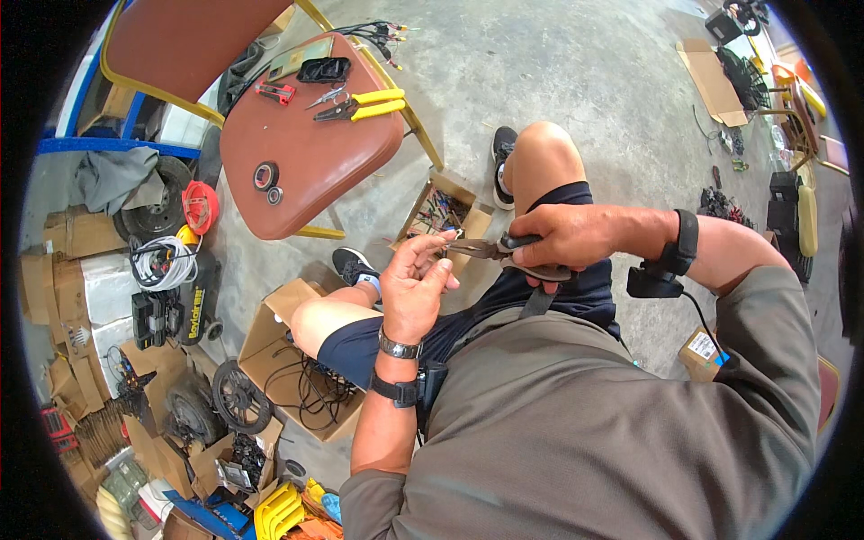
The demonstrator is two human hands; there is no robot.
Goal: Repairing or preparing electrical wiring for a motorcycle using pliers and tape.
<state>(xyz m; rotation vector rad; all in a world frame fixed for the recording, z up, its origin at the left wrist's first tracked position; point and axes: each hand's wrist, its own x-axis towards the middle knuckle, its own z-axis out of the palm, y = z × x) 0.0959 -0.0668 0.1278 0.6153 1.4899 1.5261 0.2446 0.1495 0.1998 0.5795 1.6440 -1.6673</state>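
Observation:
My right hand (549, 236) grips a pair of dark pliers (479, 249), their narrow jaws pointing left toward my left hand (418, 270). My left hand pinches a small, thin piece (446, 238) at the jaws, perhaps a wire end, too small to make out clearly. Just beyond both hands, an open cardboard box (477, 219) on the floor holds many small coloured bits and wires. Up and to the left, a brown padded chair (306, 171) carries yellow-handled cutters (378, 102), a red utility knife (275, 92), small scissors, a dark case and two rolls of tape (266, 178).
A cardboard box of black cables (279, 333) sits at my lower left. Along the left are wheels (241, 396), a coiled white hose (166, 263), a compressor tank (196, 306) and stacked boxes. At the right stand chairs (805, 135), flattened cardboard (706, 76) and assorted parts.

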